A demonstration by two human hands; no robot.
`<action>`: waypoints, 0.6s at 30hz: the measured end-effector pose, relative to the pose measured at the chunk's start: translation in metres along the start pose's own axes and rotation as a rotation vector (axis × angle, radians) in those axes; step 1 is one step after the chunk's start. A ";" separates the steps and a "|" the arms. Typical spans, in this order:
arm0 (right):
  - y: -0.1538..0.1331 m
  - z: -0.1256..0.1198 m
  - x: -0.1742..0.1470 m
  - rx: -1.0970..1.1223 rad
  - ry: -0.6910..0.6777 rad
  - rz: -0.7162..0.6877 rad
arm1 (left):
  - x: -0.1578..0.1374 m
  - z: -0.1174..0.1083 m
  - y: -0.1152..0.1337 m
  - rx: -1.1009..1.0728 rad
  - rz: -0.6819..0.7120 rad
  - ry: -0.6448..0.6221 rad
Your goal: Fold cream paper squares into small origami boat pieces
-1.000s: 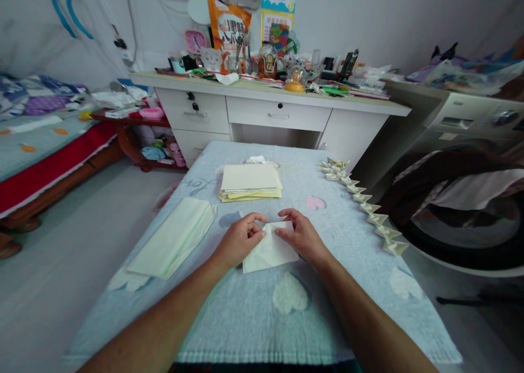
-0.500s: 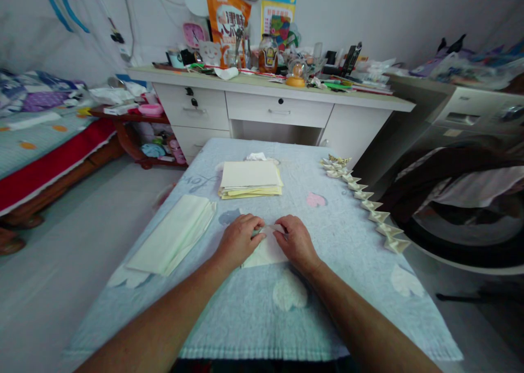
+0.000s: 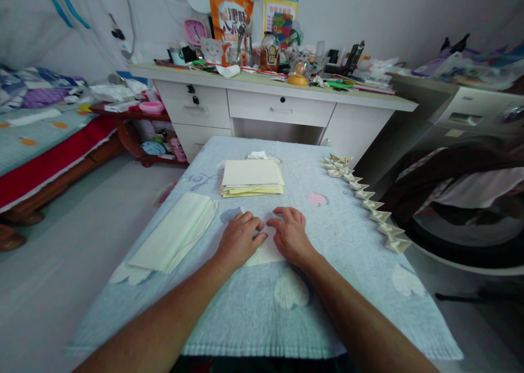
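Observation:
A small cream sheet of paper point(image 3: 267, 254) lies on the cloth-covered table in front of me, partly hidden under both hands. My left hand point(image 3: 242, 235) is closed at its left side, with curled fingers and the thumb at the paper's upper left edge. Over the right part of the paper rests my right hand point(image 3: 290, 233), its fingers spread and gripping nothing. Beyond the hands sits a stack of cream and yellow paper point(image 3: 251, 174). To the left lies a slanting pile of larger folded sheets point(image 3: 174, 233).
A row of folded paper pieces point(image 3: 371, 204) runs along the table's right side. A crumpled white tissue point(image 3: 257, 155) is behind the stack. A white desk point(image 3: 282, 110) crowded with items stands beyond, a washing machine point(image 3: 470, 116) at right, a bed point(image 3: 45, 138) at left.
My right hand has loosened from a pinch at the paper's upper edge, its fingers now spread and slightly further left. The left hand stays nearly in place. The view shifts slightly.

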State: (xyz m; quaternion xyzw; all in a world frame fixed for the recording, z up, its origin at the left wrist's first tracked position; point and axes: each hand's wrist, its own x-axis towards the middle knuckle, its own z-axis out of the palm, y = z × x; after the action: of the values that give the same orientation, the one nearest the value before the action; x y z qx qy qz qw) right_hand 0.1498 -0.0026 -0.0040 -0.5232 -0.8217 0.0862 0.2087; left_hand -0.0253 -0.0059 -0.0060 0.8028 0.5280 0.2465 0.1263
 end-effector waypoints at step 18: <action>0.015 -0.014 -0.008 -0.001 0.024 0.180 | 0.001 0.002 0.000 -0.079 0.040 -0.039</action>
State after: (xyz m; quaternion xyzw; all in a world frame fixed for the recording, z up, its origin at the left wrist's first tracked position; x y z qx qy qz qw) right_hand 0.1707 -0.0043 0.0011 -0.5962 -0.7688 0.0979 0.2097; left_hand -0.0240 -0.0048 -0.0078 0.8121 0.4992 0.2542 0.1633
